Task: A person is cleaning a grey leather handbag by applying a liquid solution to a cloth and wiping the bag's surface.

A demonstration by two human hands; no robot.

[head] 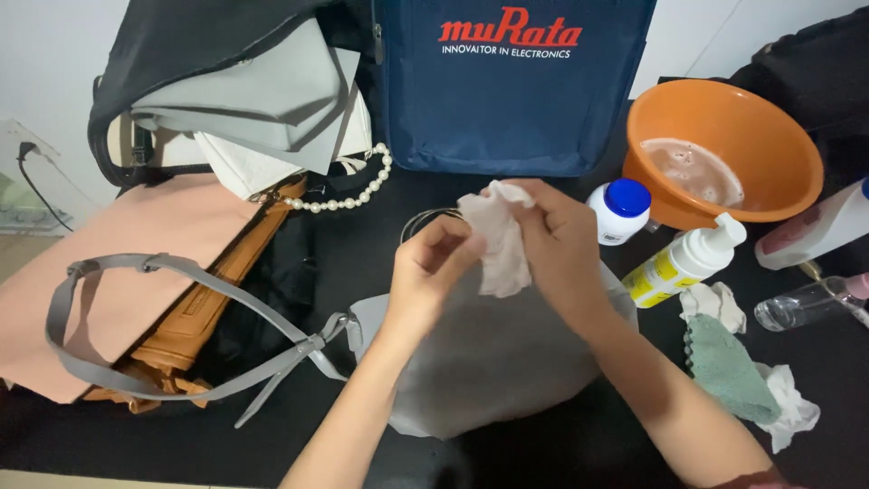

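Observation:
Both hands meet above a grey handbag (pixel 489 362) lying on the black table. My right hand (pixel 559 243) grips a crumpled whitish wipe (pixel 496 244) from the top. My left hand (pixel 433 270) pinches the same wipe at its left side. A metal ring of the bag (pixel 425 219) shows just behind my left fingers. The bag's long grey strap (pixel 172 272) loops away to the left.
An orange basin with murky liquid (pixel 724 149) stands at the back right, with a blue-capped white jar (pixel 620 210), a pump bottle (pixel 683 263), a clear bottle (pixel 810 303) and a green cloth (pixel 729 367) near it. Behind stand a navy bag (pixel 507 100), a pink bag (pixel 136 263), a tan bag (pixel 204 303) and a pearl strand (pixel 353 195).

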